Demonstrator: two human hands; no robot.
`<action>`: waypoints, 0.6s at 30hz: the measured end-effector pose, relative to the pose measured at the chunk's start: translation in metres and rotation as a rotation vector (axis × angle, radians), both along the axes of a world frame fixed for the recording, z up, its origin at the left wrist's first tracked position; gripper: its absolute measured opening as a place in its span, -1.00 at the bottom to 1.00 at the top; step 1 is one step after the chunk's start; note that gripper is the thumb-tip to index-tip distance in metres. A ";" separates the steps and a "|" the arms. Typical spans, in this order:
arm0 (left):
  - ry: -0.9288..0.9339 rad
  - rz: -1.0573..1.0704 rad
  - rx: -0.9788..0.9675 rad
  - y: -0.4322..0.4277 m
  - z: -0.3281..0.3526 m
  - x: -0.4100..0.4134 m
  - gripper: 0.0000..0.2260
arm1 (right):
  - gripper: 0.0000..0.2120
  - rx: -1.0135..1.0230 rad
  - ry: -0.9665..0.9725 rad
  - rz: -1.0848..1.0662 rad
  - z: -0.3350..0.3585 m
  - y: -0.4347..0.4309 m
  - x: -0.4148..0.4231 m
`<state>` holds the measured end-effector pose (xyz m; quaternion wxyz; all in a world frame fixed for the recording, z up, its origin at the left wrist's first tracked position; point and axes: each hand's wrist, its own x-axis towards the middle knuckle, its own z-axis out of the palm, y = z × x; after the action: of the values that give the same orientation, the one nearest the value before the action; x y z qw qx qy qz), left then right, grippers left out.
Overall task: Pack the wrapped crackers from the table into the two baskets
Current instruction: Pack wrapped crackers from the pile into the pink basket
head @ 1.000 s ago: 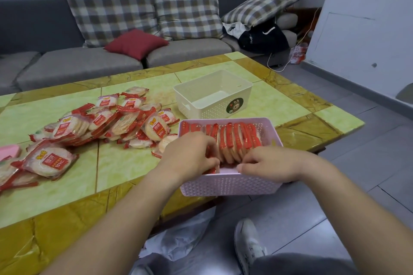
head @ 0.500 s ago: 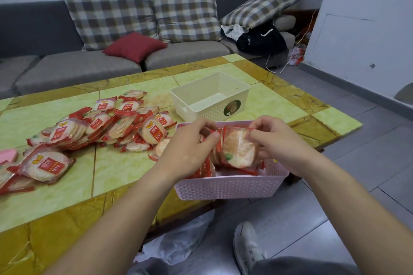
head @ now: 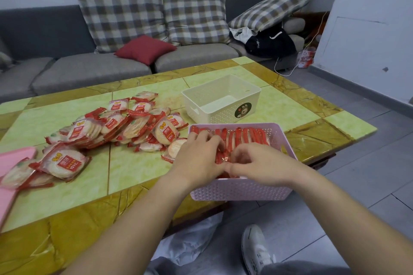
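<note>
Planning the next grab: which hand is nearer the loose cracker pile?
Left. Left hand is at the pink basket, beside the cracker pile; right hand lies farther right.

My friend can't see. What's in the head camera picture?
A left hand and right hand curl fingers on a row of wrapped crackers standing on edge in a pink basket. Behind it sits a white basket; a heap of crackers lies left on the table.

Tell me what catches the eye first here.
A big heap of red-wrapped crackers sprawls across the left half of the table. At the near edge, the left hand and right hand reach into a pink basket already lined with upright crackers. Just behind it a cream basket stands empty.
</note>
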<state>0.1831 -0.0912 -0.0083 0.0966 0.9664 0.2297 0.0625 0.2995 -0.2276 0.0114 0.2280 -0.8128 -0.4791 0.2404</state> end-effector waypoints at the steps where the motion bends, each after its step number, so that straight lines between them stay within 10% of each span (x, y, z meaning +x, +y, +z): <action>1: -0.029 -0.002 0.001 -0.001 0.001 -0.001 -0.58 | -0.82 0.004 -0.009 0.011 0.001 0.001 0.000; 9: -0.071 0.374 -0.163 0.023 0.007 -0.027 -0.52 | -0.67 -0.095 -0.259 -0.065 0.008 -0.006 0.005; 14: -0.120 0.503 -0.839 0.019 0.010 -0.034 -0.70 | -0.71 -0.318 -0.251 -0.079 0.000 -0.006 0.004; 18: -0.128 0.487 -0.992 0.018 0.012 -0.041 -0.64 | -0.78 0.021 -0.447 -0.174 0.014 0.019 -0.020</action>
<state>0.1423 -0.0729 0.0033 0.5366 0.7185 0.4419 0.0257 0.2797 -0.2082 0.0257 0.1447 -0.8816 -0.4484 0.0289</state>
